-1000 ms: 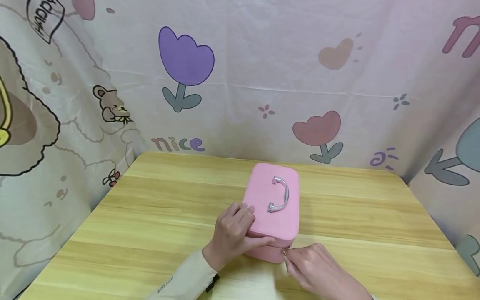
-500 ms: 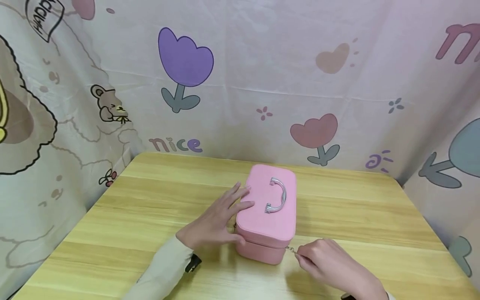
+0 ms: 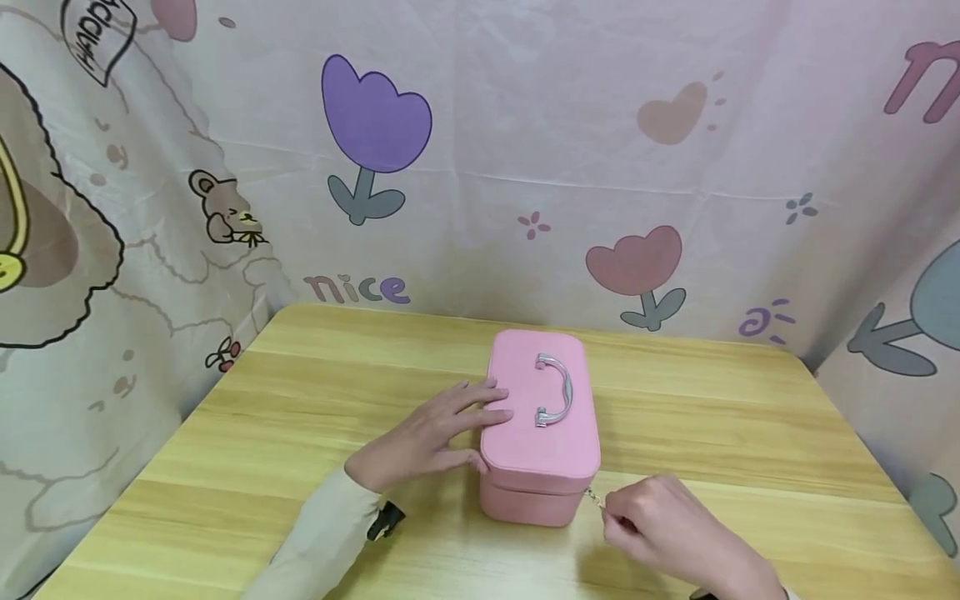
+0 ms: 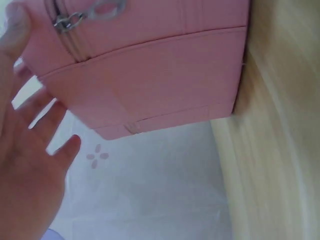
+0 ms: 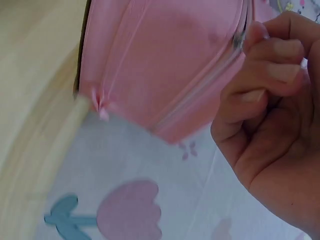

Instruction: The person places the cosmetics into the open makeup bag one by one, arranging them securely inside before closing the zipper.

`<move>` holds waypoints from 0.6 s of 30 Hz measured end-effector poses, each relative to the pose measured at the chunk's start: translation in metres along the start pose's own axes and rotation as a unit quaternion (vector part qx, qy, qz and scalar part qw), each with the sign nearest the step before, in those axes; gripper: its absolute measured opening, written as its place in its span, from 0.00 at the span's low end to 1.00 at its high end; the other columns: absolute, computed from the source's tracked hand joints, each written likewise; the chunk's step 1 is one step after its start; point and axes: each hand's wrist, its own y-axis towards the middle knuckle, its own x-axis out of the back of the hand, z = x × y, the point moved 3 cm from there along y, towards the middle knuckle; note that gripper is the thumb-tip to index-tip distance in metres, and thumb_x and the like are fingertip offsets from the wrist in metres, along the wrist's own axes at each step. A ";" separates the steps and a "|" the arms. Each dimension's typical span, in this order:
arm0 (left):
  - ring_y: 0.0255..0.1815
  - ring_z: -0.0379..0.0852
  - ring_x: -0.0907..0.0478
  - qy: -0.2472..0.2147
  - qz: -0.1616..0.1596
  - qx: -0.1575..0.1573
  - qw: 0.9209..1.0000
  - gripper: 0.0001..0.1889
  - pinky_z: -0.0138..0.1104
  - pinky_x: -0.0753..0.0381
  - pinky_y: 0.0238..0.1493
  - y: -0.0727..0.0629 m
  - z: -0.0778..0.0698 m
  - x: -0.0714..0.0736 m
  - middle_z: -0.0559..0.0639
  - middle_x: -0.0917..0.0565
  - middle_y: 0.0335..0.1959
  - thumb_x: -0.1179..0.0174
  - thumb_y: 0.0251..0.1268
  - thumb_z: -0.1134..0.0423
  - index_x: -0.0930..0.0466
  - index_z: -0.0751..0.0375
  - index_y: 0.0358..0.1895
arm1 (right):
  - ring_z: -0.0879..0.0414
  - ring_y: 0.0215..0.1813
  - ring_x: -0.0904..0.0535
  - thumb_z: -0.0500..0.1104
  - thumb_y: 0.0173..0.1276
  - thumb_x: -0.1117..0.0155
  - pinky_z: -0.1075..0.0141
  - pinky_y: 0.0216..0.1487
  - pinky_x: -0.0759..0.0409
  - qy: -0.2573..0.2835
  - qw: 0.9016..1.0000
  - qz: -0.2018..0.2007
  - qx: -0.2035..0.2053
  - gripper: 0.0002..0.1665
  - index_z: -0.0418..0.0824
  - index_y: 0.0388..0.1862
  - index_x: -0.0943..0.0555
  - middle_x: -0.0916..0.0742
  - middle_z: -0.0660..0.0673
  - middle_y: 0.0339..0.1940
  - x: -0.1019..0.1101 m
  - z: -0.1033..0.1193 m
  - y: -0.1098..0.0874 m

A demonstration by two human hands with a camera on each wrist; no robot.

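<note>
A pink zip-up case (image 3: 525, 450) stands on the table with its lid down and a silver handle (image 3: 558, 390) on top. My left hand (image 3: 427, 433) rests spread fingers on the lid's left edge, its thumb near the front left corner. At the front right corner, my right hand (image 3: 656, 525) pinches a small metal zipper pull (image 3: 594, 497), drawn out from the case. A second zipper pull (image 4: 102, 11) hangs on the side facing the left wrist view. In the right wrist view the zipper (image 5: 200, 82) runs along the case, and curled fingers hide most of the held pull.
The wood-grain table (image 3: 337, 367) extends around the case on all sides. Behind it and along both sides hangs a printed cloth (image 3: 487, 108) with flowers and bears.
My left hand has loosened from the front left corner, moved left and spread its fingers. My right hand has shifted right, drawing the zipper pull out. The case has turned slightly.
</note>
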 end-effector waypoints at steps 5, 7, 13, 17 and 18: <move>0.68 0.55 0.34 0.043 -0.025 -0.017 0.999 0.35 0.46 0.37 0.68 0.002 0.001 -0.004 0.57 0.27 0.65 0.56 0.59 0.37 0.24 0.59 0.60 | 0.77 0.23 0.55 0.29 0.37 0.44 0.84 0.18 0.55 -0.015 1.000 -0.015 0.014 0.21 0.52 0.12 0.41 0.43 0.63 0.12 -0.006 0.009 0.004; 0.66 0.55 0.33 0.058 -0.033 -0.020 0.998 0.35 0.45 0.35 0.67 0.003 0.001 -0.006 0.57 0.26 0.64 0.56 0.59 0.37 0.23 0.59 0.59 | 0.76 0.23 0.56 0.30 0.38 0.45 0.84 0.19 0.56 -0.022 1.000 -0.018 0.011 0.20 0.52 0.12 0.41 0.43 0.63 0.13 -0.008 0.011 0.005; 0.63 0.54 0.29 0.092 -0.052 -0.027 0.994 0.33 0.43 0.31 0.64 0.005 -0.002 -0.012 0.56 0.24 0.60 0.50 0.57 0.37 0.20 0.57 0.57 | 0.75 0.23 0.56 0.33 0.47 0.46 0.83 0.19 0.57 -0.032 0.999 -0.027 0.022 0.18 0.52 0.14 0.41 0.43 0.64 0.12 -0.011 0.016 0.008; 0.59 0.54 0.27 0.118 -0.080 -0.043 0.989 0.32 0.43 0.27 0.60 0.005 -0.004 -0.017 0.56 0.23 0.57 0.45 0.56 0.37 0.19 0.58 0.54 | 0.74 0.22 0.55 0.33 0.48 0.46 0.83 0.18 0.56 -0.034 0.999 -0.026 0.026 0.16 0.52 0.16 0.39 0.43 0.64 0.13 -0.014 0.016 0.007; 0.59 0.54 0.27 0.123 -0.089 -0.047 0.987 0.32 0.44 0.26 0.59 0.005 -0.005 -0.018 0.56 0.22 0.56 0.46 0.57 0.36 0.19 0.58 0.54 | 0.75 0.22 0.55 0.33 0.47 0.45 0.83 0.18 0.56 -0.035 0.999 -0.025 0.025 0.16 0.52 0.16 0.39 0.42 0.64 0.13 -0.015 0.016 0.006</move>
